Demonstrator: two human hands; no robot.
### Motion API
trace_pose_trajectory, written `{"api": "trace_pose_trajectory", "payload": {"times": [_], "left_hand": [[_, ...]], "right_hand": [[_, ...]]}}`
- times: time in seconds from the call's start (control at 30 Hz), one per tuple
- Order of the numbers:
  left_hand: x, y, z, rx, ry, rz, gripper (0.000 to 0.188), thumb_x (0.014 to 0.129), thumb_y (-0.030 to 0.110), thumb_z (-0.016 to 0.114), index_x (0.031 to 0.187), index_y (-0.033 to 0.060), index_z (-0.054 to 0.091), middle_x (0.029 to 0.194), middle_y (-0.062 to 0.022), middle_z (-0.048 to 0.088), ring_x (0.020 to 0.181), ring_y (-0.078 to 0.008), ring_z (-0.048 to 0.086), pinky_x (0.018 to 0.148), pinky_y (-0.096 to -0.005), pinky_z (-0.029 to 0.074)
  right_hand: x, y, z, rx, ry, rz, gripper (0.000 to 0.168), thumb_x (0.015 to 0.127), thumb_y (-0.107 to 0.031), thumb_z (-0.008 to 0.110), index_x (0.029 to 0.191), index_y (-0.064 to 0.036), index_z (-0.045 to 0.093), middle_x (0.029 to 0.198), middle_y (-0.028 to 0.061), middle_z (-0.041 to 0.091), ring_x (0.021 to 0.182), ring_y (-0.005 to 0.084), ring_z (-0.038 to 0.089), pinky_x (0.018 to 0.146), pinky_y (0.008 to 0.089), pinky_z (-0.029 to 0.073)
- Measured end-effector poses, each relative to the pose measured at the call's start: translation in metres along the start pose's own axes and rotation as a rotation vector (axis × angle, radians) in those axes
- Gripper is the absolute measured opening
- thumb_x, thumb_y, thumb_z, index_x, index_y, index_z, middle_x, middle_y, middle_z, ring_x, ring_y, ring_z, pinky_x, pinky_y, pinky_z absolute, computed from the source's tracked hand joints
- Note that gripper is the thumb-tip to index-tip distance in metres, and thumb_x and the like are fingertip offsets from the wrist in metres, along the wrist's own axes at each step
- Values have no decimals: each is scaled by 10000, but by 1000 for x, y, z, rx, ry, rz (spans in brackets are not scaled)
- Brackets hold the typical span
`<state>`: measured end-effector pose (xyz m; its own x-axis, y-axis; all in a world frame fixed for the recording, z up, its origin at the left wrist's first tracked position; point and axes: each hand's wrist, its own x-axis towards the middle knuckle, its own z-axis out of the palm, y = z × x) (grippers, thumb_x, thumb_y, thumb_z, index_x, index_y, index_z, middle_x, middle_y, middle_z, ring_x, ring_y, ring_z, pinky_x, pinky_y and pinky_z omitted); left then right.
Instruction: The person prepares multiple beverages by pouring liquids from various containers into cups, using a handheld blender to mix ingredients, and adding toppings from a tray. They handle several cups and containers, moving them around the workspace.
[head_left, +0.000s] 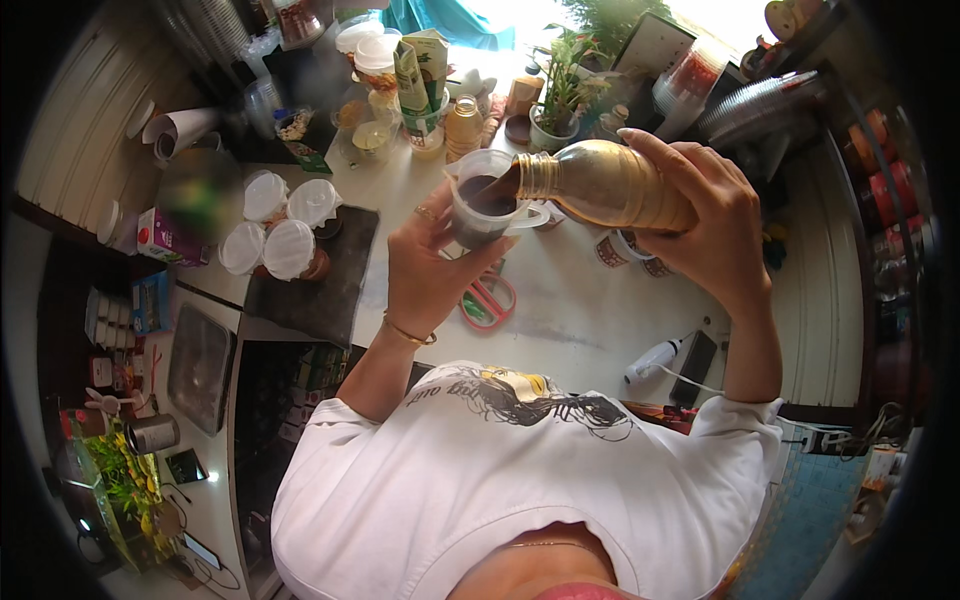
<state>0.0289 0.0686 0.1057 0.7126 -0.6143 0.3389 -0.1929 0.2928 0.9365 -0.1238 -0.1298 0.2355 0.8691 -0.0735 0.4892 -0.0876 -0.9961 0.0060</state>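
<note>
My left hand (420, 274) holds a clear plastic measuring cup (478, 229) with a handle, raised above the white counter (555, 300). Inside the cup is dark brown liquid (486, 196). In my right hand (709, 206) is a clear plastic bottle (600, 184), tipped nearly level with its mouth at the cup's rim. Dark liquid runs from the bottle's neck into the cup. Below the cup, red-handled scissors (489, 311) lie on the counter, partly hidden by my left hand. Patterned cups (612, 250) are partly visible beneath the bottle.
Several cups with white covers (289, 247) stand on a dark mat (322, 304) at the left. Another bottle (463, 126), a folded carton (424, 75) and a potted plant (556, 90) line the back. A white handheld device (651, 363) lies at the right front.
</note>
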Motion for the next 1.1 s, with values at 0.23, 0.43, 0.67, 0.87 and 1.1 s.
{"api": "trace_pose_trajectory", "payload": {"times": [0.23,0.43,0.67,0.87,1.1], "left_hand": [[-1,0,5,-34,-26,-24,662,726,8,798,1316,-26,498,1144,-124,651,1023,-157,637,856,-284,546],[0,2,9,-39,-27,-9,664,724,5,799,1314,-31,496,1153,-121,647,1033,-157,632,867,-286,544],[3,9,14,-66,-59,-38,648,726,-5,796,1305,-26,507,1141,-113,650,1023,-149,633,858,-278,544],[14,12,42,-155,-160,-16,535,733,-27,785,1216,-23,554,1084,-99,670,982,-143,647,842,-275,545],[35,10,104,-280,-436,-38,543,731,-44,777,1219,-18,540,1142,-111,629,1024,-160,632,883,-298,548]], "right_hand": [[-5,2,-4,-14,10,-2,756,521,-83,785,1242,-232,620,954,39,659,859,235,655,835,376,524],[-10,3,-5,41,-11,33,761,518,-73,789,1247,-210,617,962,44,664,866,239,656,837,369,526],[-22,8,4,186,55,74,800,478,-77,808,1237,-234,610,977,53,664,872,256,657,815,379,531],[-52,18,20,463,187,200,736,534,-91,826,1233,-146,603,1053,92,673,944,251,669,841,342,532],[-113,19,31,672,494,493,687,621,-126,847,1239,-38,561,1068,84,667,976,138,641,859,293,508]]}}
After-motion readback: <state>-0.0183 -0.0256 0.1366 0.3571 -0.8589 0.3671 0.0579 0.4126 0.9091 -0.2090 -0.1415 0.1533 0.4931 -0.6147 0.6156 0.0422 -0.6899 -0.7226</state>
